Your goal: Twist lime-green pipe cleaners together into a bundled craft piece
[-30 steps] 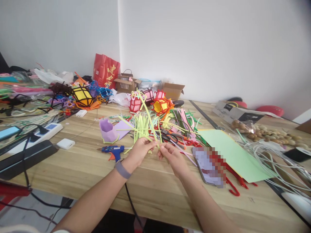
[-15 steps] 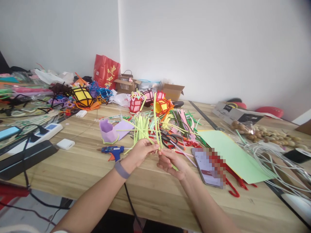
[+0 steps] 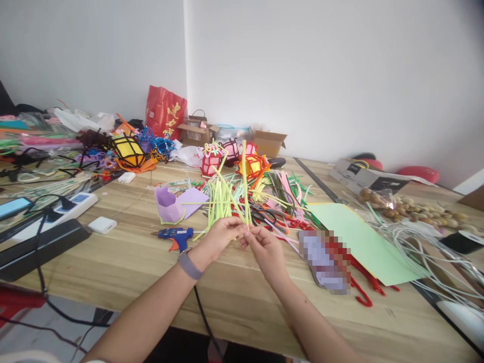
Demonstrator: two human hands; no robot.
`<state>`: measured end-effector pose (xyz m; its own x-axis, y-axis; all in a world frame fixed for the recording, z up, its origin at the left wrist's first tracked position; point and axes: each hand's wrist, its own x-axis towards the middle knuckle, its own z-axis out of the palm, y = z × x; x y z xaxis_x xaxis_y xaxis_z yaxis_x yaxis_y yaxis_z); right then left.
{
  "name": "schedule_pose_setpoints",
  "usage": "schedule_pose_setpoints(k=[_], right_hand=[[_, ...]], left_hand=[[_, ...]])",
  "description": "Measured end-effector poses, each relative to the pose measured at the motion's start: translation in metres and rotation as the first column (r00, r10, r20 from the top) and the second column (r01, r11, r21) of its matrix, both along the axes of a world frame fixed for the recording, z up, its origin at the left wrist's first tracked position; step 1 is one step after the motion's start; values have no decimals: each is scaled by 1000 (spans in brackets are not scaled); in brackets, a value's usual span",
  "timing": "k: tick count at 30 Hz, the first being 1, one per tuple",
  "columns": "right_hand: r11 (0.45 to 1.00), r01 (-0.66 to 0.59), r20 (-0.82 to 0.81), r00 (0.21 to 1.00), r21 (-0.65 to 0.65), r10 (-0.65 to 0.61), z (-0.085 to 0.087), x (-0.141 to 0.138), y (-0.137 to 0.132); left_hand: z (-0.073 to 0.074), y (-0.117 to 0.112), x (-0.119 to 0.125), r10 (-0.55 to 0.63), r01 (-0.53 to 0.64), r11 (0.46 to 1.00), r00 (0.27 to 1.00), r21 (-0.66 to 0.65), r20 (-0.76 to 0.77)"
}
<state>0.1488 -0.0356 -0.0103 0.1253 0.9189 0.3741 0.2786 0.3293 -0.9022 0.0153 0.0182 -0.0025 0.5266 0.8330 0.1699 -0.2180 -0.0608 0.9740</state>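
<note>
Stems (image 3: 245,184) of yellow-green rise from where both hands meet, one nearly upright, another leaning off to the left. The left grip (image 3: 218,238) pinches them between thumb and fingers; the right grip (image 3: 267,250) is closed on them too, its fingertips right up against the left's. Half a second ago the right had its fingers curled loosely underneath, a green end poking out below; now it has turned in towards the crossing, so the stems seem better steadied from both sides, though fingers hide the exact joint. On the wood-grained counter (image 3: 242,297), a glue gun (image 3: 180,235) lies just left of the grip, and a phone (image 3: 310,252), blurred over, to the right, with a green sheet (image 3: 368,244) past it. Straight ahead spreads a bundle (image 3: 219,196) of like strands, a purple cup (image 3: 168,205) to its left. Farther off sit lanterns (image 3: 251,165), a box (image 3: 198,132) and a red bag (image 3: 161,108), before a pale wall (image 3: 321,75).
</note>
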Motion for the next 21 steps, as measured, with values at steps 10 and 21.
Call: schedule_pose_setpoints(k=[10, 21], right_hand=[[718, 106, 635, 392, 688, -666, 29, 19, -11], [879, -65, 670, 675, 472, -309, 29, 27, -9]], left_hand=[[11, -4, -8, 139, 61, 896, 903, 440, -407], [17, 6, -26, -214, 356, 897, 869, 263, -446]])
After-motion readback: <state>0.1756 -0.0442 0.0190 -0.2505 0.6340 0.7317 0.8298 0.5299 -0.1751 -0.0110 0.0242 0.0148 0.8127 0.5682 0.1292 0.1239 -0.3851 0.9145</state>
